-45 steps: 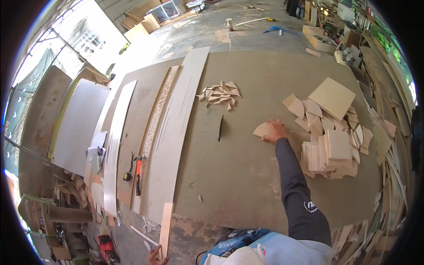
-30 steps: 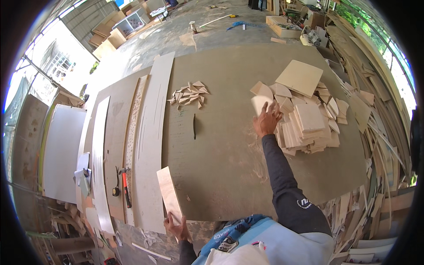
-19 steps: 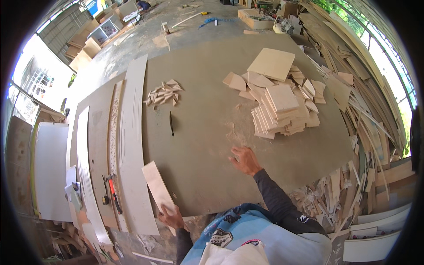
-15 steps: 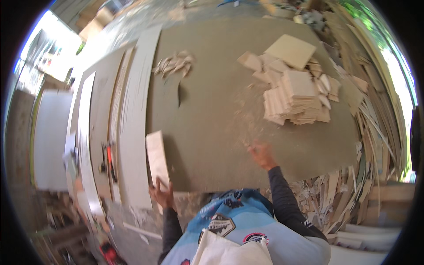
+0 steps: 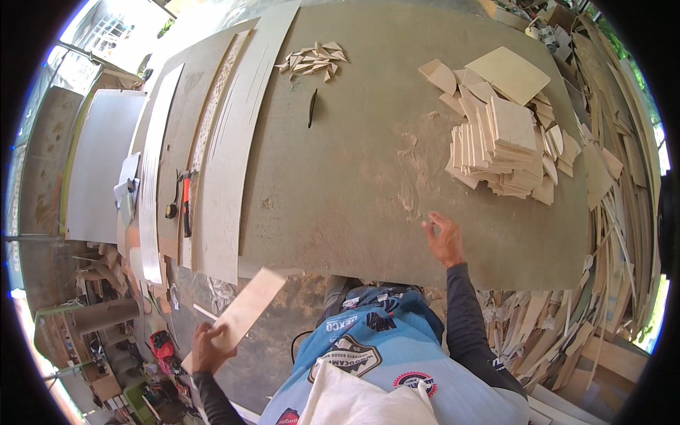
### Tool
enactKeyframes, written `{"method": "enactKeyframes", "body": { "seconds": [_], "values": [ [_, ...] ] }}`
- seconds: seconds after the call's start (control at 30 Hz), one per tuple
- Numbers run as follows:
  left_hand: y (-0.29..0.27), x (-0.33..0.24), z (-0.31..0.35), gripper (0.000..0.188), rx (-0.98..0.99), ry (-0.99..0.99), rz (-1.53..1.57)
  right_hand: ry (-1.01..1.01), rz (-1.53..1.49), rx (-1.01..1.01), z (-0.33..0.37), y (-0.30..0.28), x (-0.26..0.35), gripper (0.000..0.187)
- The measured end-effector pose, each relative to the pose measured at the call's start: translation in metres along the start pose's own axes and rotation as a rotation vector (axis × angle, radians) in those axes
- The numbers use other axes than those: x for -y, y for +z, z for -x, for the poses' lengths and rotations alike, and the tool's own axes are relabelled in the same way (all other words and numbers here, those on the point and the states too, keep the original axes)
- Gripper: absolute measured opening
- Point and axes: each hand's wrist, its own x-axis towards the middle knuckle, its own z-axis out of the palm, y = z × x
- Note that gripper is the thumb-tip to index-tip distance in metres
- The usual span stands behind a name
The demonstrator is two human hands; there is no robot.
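Note:
My left hand (image 5: 210, 347) grips a narrow pale wooden board (image 5: 253, 306) near its lower end. The board is tilted, held off the table's near left corner, above the floor. Over the near part of the brown table (image 5: 340, 177), my right hand (image 5: 445, 239) has its fingers apart and holds nothing. Beyond it, to the right, sits a heap of cut wood pieces (image 5: 510, 134), partly stacked, with a larger square sheet on top at the back. A small pile of thin wood slivers (image 5: 315, 60) lies at the far left, with a dark slim curved object (image 5: 312, 108) just nearer.
Long pale boards (image 5: 248, 142) lie along the table's left side, beside a tape measure (image 5: 171, 210) and a red-and-black tool (image 5: 187, 205). Sawdust (image 5: 407, 170) marks the tabletop. Wood offcuts (image 5: 545, 319) crowd the floor at the right. A red object (image 5: 161, 343) sits at lower left.
My left hand has carried the board off the table's left part, toward me and leftward, tilting it. My right hand has shifted slightly right, fingers now apart. The view has shifted too.

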Motion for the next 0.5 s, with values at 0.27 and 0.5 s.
{"method": "enactKeyframes", "body": {
  "seconds": [0.27, 0.5],
  "values": [
    [0.024, 0.049, 0.057, 0.075, -0.324, -0.084, 0.405, -0.022, -0.005, -0.515, 0.008, -0.032, -0.039, 0.034],
    [0.112, 0.023, -0.089, 0.075, -0.718, 0.039, 0.488, 0.249, 0.033, -1.048, -0.01, -0.104, -0.099, 0.03]
  ]
}}
